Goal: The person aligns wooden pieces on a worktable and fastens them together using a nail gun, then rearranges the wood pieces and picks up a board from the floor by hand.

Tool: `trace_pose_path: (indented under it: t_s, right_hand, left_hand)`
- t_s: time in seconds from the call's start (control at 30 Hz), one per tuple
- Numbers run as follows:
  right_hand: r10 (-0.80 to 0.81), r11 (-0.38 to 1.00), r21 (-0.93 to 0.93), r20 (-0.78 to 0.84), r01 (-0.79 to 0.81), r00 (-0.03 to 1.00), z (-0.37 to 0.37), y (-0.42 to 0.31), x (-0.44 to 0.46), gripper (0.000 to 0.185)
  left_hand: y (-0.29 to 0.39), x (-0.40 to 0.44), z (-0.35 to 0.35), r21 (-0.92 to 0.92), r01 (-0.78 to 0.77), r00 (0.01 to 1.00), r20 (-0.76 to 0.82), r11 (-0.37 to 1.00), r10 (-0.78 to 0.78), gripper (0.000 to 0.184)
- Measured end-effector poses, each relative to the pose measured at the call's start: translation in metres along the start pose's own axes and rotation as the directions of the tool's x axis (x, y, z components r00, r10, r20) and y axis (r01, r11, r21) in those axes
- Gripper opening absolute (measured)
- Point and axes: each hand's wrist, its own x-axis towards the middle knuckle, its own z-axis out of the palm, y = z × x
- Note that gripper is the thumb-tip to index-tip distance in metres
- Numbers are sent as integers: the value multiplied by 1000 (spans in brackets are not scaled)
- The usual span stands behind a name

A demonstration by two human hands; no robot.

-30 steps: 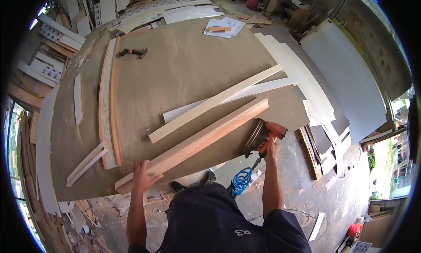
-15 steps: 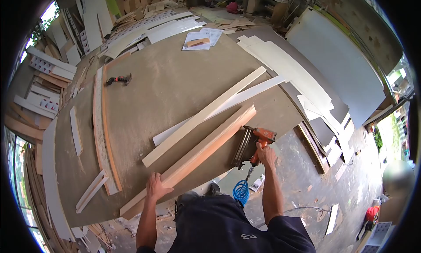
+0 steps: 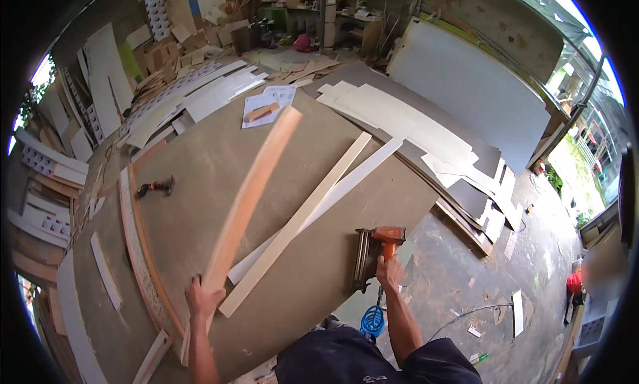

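My left hand (image 3: 202,295) is closed around the lower part of a long wooden beam (image 3: 249,191), whose far end is raised and points away from me. In my right hand (image 3: 389,272) I grip the handle of an orange nail gun (image 3: 389,235); its dark magazine is over the right edge of the large brown board tabletop (image 3: 319,311). A blue coiled air hose (image 3: 373,322) hangs below the tool. Between my hands, a pale wooden strip (image 3: 299,224) lies across a white strip (image 3: 359,174) on the tabletop.
A hammer (image 3: 156,186) lies at the left, near a curved wooden piece (image 3: 141,251). Papers (image 3: 256,113) with a small wood block (image 3: 263,111) are at the far edge. White sheets (image 3: 406,121) are stacked at the right. Floor scraps include a white strip (image 3: 518,313).
My left hand has lifted the beam's far end and swung it to the left, across the tabletop. The nail gun has shifted slightly down in view, still in my right hand. The camera view has shifted.
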Motion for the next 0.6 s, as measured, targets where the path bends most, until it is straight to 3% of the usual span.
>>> trace_pose_path:
  t_s: [0.2,0.3,0.4,0.5,0.57,0.6]
  right_hand:
    - [32,997,78,-111,-24,993,4,0,14,50]
    - [34,998,66,-249,-18,968,-5,-7,35,49]
    - [15,1000,19,-225,-10,974,-17,-8,70,48]
    - [-4,1000,-21,-220,-1,976,-30,-12,96,46]
    - [-33,998,-53,-204,23,978,-38,-11,115,45]
    - [-69,992,-114,-171,50,983,-41,-10,122,43]
  left_hand:
    - [-19,112,24,89,30,1000,-11,996,-29,58]
    - [-29,149,39,121,35,999,-5,992,-35,57]
    - [-45,169,61,171,-11,999,38,985,4,63]
    - [-46,167,80,164,41,994,93,986,-57,74]
    - [-36,150,99,244,-106,965,-209,964,159,88]
    - [-21,142,103,244,-100,966,-209,965,153,88]
